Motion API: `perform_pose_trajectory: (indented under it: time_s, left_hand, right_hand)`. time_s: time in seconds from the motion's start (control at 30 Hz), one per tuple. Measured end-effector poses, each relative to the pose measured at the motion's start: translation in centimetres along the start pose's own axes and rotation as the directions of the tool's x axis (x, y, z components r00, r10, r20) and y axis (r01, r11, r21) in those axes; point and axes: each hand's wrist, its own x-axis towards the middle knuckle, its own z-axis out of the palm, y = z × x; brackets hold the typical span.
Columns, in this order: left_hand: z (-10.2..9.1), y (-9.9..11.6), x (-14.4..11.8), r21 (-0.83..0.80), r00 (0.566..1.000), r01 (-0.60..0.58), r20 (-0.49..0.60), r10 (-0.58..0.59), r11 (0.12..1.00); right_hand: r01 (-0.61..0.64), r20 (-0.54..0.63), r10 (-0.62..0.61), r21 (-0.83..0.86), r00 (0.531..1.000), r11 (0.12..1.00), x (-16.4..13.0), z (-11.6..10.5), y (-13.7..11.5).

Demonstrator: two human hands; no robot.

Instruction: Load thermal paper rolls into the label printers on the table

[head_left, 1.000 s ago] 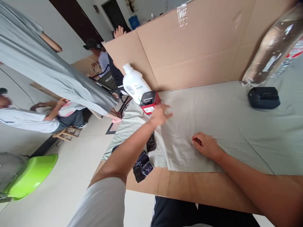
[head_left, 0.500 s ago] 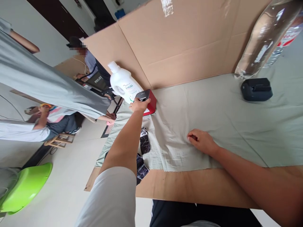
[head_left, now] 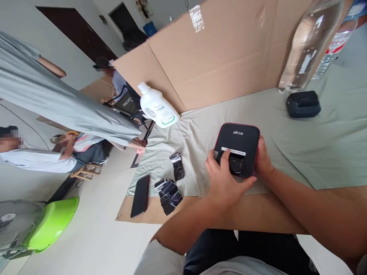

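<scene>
A small red-and-black label printer [head_left: 239,145] lies on the pale green cloth [head_left: 286,141] in front of me. My left hand [head_left: 223,179] grips its near left side, with fingers on the dark front lid. My right hand [head_left: 263,160] holds its right edge. Both hands are closed around the printer.
Two crumpled black foil pieces [head_left: 169,191] and a black phone [head_left: 140,195] lie at the left. A white detergent bottle [head_left: 157,107] lies by the cardboard wall [head_left: 218,61]. A dark device [head_left: 303,104] and a clear bottle [head_left: 308,42] are at the right. People sit at left near a green basin [head_left: 51,223].
My left hand reached the printer beside the white bottle, then brought it to the cloth's near edge. My right hand left the cloth and took the printer's right edge.
</scene>
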Motion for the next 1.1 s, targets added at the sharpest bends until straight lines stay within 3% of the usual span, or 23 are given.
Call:
perform_pose_trajectory:
  time_s: [0.07, 0.17, 0.4, 0.53, 0.6, 0.67, 0.73, 0.77, 0.83, 0.9, 0.97, 1.1]
  left_hand:
    - [1.1, 0.2, -1.9, 0.01, 1.0, -0.02, -0.02, 0.02, 1.0]
    - [2.0, -1.0, -2.5, 0.006, 0.997, -0.052, -0.055, 0.053, 0.999]
    - [2.7, -3.9, -1.4, -0.145, 0.999, -0.003, -0.039, -0.003, 0.989]
    - [2.6, -4.5, -1.4, -0.245, 0.999, 0.017, -0.023, -0.023, 0.969]
    - [2.4, -4.7, -1.4, -0.31, 1.0, 0.014, -0.02, -0.022, 0.95]
    - [2.1, -5.1, -1.1, -0.417, 0.998, 0.023, -0.039, -0.043, 0.909]
    - [1.6, -5.5, -0.1, -0.565, 0.989, 0.1, -0.037, -0.147, 0.819]
    - [1.4, -5.8, 0.6, -0.642, 0.976, 0.165, -0.003, -0.218, 0.749]
    - [0.9, -6.4, 2.5, -0.751, 0.935, 0.32, 0.152, -0.32, 0.578]
    - [0.5, -6.9, 4.4, -0.779, 0.886, 0.454, 0.342, -0.313, 0.433]
    - [0.3, -7.3, 5.9, -0.768, 0.847, 0.531, 0.466, -0.258, 0.359]
    - [0.4, -7.7, 7.3, -0.771, 0.846, 0.533, 0.503, -0.179, 0.35]
  right_hand:
    - [-0.059, -0.001, 0.059, 0.125, 0.998, 0.99, 0.2, 0.0, -0.7]
    - [-0.171, 0.077, 0.159, 0.178, 0.984, 0.969, 0.7, 0.1, -0.9]
    - [-0.167, 0.177, 0.195, -0.158, 0.965, 0.973, 1.8, -0.4, 0.4]
    - [-0.132, 0.105, 0.175, -0.328, 0.979, 0.935, 1.9, -0.8, -0.1]
    - [-0.031, 0.045, 0.055, -0.423, 0.997, 0.905, 1.5, -0.9, -0.8]
    - [0.188, 0.071, -0.177, -0.514, 0.982, 0.837, 1.0, -1.0, -1.7]
    - [0.452, 0.233, -0.391, -0.562, 0.89, 0.693, 0.4, -0.9, -2.6]
    - [0.556, 0.343, -0.44, -0.561, 0.83, 0.613, 0.1, -0.8, -2.9]
    - [0.686, 0.524, -0.443, -0.542, 0.728, 0.486, -0.5, -0.6, -3.3]
    - [0.732, 0.609, -0.407, -0.541, 0.681, 0.414, -0.8, -0.3, -3.4]
    - [0.728, 0.624, -0.376, -0.564, 0.685, 0.39, -1.0, -0.1, -3.2]
    - [0.678, 0.61, -0.304, -0.602, 0.731, 0.422, -1.0, 0.0, -3.1]
